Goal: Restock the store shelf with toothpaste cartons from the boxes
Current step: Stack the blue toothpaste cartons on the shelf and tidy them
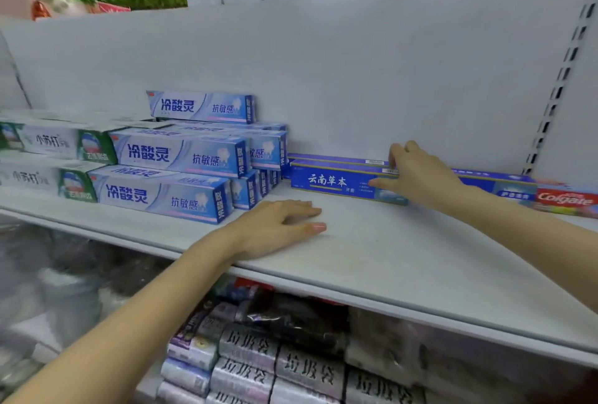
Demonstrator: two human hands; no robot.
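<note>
A dark blue toothpaste carton (330,182) with white lettering lies lengthwise at the back of the white shelf (404,261). My right hand (417,174) grips its right end, thumb on the front face and fingers over the top. A second dark blue carton (336,158) lies right behind it. My left hand (278,225) rests flat, palm down, on the bare shelf in front of the cartons. To the left stand stacks of light blue cartons (181,151), with one more (202,106) lying on top.
Green-and-white cartons (61,141) fill the shelf's far left. Another blue carton (504,185) and a red Colgate carton (566,198) lie to the right. A slotted upright (563,73) stands at the right. Wrapped bag rolls (259,355) fill the shelf below.
</note>
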